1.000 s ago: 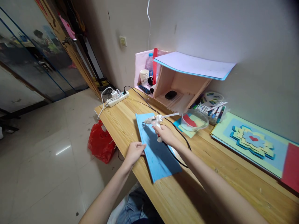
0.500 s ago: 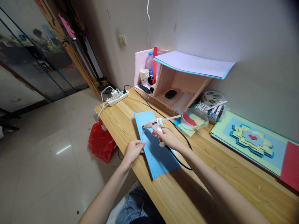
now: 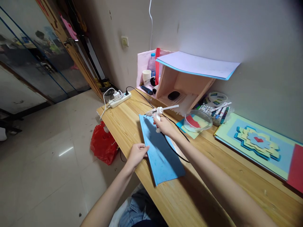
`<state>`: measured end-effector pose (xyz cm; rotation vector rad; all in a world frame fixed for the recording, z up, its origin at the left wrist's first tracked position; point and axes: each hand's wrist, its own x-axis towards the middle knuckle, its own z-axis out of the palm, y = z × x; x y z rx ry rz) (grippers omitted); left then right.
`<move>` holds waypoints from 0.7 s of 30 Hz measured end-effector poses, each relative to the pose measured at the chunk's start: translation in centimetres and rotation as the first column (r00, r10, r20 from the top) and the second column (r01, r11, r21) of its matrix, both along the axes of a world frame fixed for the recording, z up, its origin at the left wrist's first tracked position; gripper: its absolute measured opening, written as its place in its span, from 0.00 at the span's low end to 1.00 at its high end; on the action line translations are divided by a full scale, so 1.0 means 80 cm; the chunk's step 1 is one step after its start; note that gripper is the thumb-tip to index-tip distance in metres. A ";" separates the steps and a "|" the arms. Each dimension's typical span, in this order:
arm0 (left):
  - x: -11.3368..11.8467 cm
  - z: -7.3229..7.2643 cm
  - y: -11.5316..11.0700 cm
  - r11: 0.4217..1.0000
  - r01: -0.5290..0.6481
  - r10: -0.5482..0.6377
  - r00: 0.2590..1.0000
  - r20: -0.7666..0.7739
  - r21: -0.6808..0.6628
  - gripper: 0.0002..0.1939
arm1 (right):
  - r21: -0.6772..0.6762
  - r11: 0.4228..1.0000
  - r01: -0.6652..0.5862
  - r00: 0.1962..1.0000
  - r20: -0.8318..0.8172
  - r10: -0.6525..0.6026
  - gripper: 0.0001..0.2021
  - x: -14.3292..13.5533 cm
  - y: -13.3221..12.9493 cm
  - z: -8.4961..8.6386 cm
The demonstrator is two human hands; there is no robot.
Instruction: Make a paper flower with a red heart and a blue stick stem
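A white hot glue gun (image 3: 158,114) with a glue stick poking out of its back is gripped in my right hand (image 3: 163,125). Its nozzle points left, over the far end of a blue sheet (image 3: 163,157). Whether the tip touches the sheet I cannot tell. The sheet lies slantwise on the wooden table, with a narrow fold along its left edge. My left hand (image 3: 138,154) pinches that folded edge near the middle, thumb on top and fingers partly hidden beneath. A black cord trails from the glue gun across the table.
A white power strip (image 3: 120,100) sits at the table's far left corner. Behind stand a pink box shelf (image 3: 182,85), a clear round tub (image 3: 197,121) with paper scraps and a container of markers (image 3: 219,113). A layered paper artwork (image 3: 258,143) lies right. A red bag (image 3: 101,143) hangs beside the table.
My right hand has moved the glue gun away from me, along the folded edge to the sheet's far end. My left hand stays on the edge.
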<state>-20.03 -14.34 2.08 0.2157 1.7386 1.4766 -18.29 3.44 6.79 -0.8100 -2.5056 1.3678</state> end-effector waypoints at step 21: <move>-0.002 0.001 0.000 1.000 -0.008 0.008 1.000 0.006 -0.002 0.16 | 0.045 0.996 -0.082 0.997 0.015 0.081 0.18 0.018 -0.009 -0.003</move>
